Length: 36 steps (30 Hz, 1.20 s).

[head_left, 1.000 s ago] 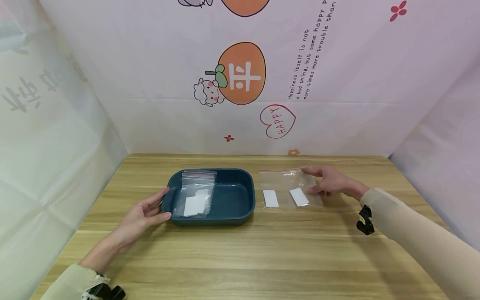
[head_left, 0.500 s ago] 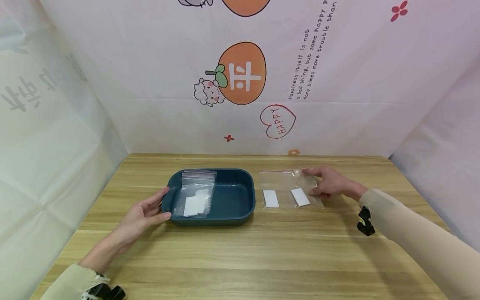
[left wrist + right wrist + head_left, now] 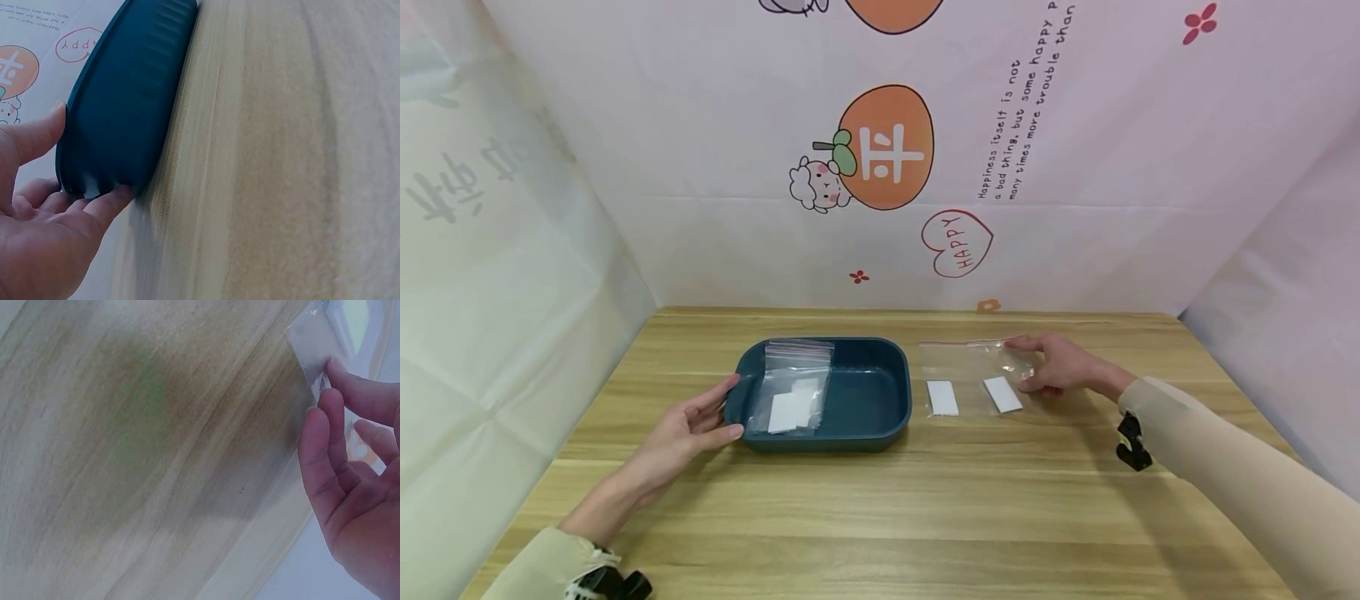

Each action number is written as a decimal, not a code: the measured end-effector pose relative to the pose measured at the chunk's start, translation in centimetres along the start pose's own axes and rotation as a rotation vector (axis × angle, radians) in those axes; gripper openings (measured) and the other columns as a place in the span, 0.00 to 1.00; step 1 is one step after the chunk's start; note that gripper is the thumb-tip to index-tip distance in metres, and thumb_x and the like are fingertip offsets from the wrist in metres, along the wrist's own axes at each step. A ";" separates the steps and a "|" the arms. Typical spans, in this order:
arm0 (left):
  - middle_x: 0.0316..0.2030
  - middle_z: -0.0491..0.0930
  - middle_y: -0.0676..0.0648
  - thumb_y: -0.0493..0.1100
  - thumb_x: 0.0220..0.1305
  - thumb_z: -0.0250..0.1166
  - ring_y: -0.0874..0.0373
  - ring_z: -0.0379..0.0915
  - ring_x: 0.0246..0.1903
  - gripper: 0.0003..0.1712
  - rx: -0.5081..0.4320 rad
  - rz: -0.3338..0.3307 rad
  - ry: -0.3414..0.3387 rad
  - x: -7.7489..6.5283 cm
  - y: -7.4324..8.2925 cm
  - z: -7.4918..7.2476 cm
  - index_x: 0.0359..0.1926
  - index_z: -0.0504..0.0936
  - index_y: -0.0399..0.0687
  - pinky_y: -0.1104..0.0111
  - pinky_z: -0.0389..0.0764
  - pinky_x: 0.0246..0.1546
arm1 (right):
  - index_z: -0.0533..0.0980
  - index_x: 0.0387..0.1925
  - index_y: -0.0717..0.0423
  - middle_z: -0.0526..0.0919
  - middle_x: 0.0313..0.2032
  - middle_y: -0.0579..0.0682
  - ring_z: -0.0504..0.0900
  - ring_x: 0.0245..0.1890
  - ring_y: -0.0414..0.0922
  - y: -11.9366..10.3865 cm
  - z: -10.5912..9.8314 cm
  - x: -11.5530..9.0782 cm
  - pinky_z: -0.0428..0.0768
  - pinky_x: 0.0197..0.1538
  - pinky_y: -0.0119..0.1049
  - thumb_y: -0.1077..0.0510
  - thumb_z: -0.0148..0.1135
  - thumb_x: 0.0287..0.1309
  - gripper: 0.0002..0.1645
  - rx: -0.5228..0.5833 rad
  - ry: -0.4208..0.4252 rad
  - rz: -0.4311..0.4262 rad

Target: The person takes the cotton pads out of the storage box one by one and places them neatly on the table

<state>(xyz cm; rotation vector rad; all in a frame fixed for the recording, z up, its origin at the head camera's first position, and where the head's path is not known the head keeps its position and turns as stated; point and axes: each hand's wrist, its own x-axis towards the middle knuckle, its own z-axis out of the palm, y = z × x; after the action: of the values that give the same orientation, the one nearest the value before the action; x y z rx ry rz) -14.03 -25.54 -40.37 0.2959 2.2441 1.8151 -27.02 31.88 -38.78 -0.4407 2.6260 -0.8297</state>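
My left hand (image 3: 677,433) grips the left end of a dark teal baking dish (image 3: 868,400), thumb on the near side and fingers at the far side. Clear zip-lock bags (image 3: 797,358) with white cards in them overlap in the dish's left half. Right of the dish, two clear zip-lock bags lie flat and overlapping, each with one white card. My right hand (image 3: 1063,364) pinches the right-hand bag (image 3: 985,361) along its right side, index finger at the top corner. In the right wrist view, the thumb touches that bag's edge (image 3: 312,337).
Everything sits on a wood-grain table (image 3: 910,517). A white printed sheet (image 3: 737,250) rises behind the table's far edge, with pale sheets at both sides. Dark wrist devices sit on both sleeves.
The right-hand bag and its card have slid very slightly right with my right hand, away from the other bag. My left hand and the dish stay in place.
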 end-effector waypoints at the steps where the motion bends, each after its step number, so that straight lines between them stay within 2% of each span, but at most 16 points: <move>1: 0.82 0.44 0.33 0.39 0.73 0.69 0.30 0.46 0.77 0.49 -0.002 0.001 -0.001 0.0 0.0 0.0 0.84 0.51 0.42 0.78 0.69 0.59 | 0.64 0.77 0.66 0.60 0.72 0.79 0.76 0.15 0.45 0.0 -0.1 0.0 0.82 0.22 0.44 0.65 0.77 0.59 0.49 -0.009 -0.001 -0.003; 4: 0.82 0.44 0.33 0.39 0.73 0.69 0.30 0.46 0.77 0.49 -0.008 0.005 -0.003 0.0 -0.1 0.1 0.84 0.51 0.41 0.79 0.69 0.58 | 0.64 0.77 0.66 0.48 0.77 0.78 0.75 0.15 0.46 0.0 -0.1 0.0 0.83 0.23 0.44 0.63 0.77 0.60 0.48 -0.032 0.000 0.006; 8: 0.82 0.44 0.33 0.39 0.73 0.69 0.31 0.46 0.77 0.49 -0.015 0.010 -0.003 0.1 -0.1 0.1 0.84 0.51 0.41 0.79 0.70 0.58 | 0.66 0.76 0.67 0.46 0.77 0.78 0.74 0.15 0.46 0.0 -0.1 0.0 0.83 0.24 0.44 0.61 0.78 0.59 0.48 -0.055 0.007 -0.002; 11: 0.82 0.44 0.33 0.39 0.73 0.69 0.31 0.46 0.77 0.49 -0.017 0.011 -0.003 0.2 -0.2 0.0 0.84 0.51 0.41 0.79 0.70 0.58 | 0.66 0.75 0.69 0.48 0.77 0.78 0.74 0.15 0.45 -0.1 0.0 -0.1 0.82 0.22 0.43 0.61 0.78 0.58 0.48 -0.060 0.008 -0.013; 18: 0.82 0.45 0.33 0.38 0.72 0.70 0.31 0.47 0.77 0.49 -0.017 0.014 0.004 0.1 -0.2 0.0 0.84 0.52 0.41 0.78 0.70 0.58 | 0.66 0.76 0.65 0.58 0.75 0.77 0.68 0.13 0.42 -0.2 -0.1 -0.2 0.80 0.20 0.44 0.61 0.77 0.60 0.47 -0.040 -0.020 -0.001; 23: 0.82 0.44 0.34 0.39 0.72 0.70 0.31 0.47 0.77 0.49 -0.014 0.011 0.001 0.1 -0.3 0.0 0.84 0.52 0.42 0.77 0.70 0.59 | 0.66 0.77 0.64 0.58 0.73 0.81 0.68 0.13 0.41 -0.3 0.0 -0.1 0.80 0.20 0.44 0.61 0.77 0.60 0.47 -0.040 -0.033 -0.003; 30: 0.82 0.44 0.35 0.39 0.73 0.70 0.32 0.49 0.76 0.49 -0.024 0.009 -0.009 0.1 -0.3 0.0 0.84 0.51 0.43 0.77 0.72 0.57 | 0.67 0.76 0.67 0.60 0.73 0.79 0.71 0.13 0.43 -1.1 -0.6 -0.4 0.83 0.22 0.48 0.61 0.77 0.59 0.47 -0.048 -0.044 -0.014; 33: 0.82 0.44 0.34 0.39 0.73 0.70 0.32 0.49 0.76 0.49 -0.026 0.008 -0.007 0.1 -0.4 -0.1 0.84 0.51 0.44 0.77 0.72 0.57 | 0.68 0.73 0.70 0.65 0.71 0.77 0.78 0.16 0.48 -2.3 -1.0 -0.5 0.84 0.22 0.52 0.64 0.74 0.60 0.42 -0.042 -0.053 -0.043; 36: 0.82 0.44 0.34 0.39 0.73 0.70 0.31 0.49 0.76 0.49 -0.023 0.008 -0.005 0.1 -0.4 -0.1 0.84 0.51 0.44 0.78 0.72 0.57 | 0.71 0.70 0.73 0.77 0.63 0.74 0.87 0.31 0.51 -4.0 -1.4 -0.6 0.83 0.22 0.54 0.67 0.71 0.61 0.37 -0.048 -0.053 -0.079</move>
<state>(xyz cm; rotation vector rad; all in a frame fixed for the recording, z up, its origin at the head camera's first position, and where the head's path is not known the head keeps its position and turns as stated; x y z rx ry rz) -14.13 -25.70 -40.76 0.3052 2.2204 1.8410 -26.37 29.65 -35.17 -0.5739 2.5988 -0.7702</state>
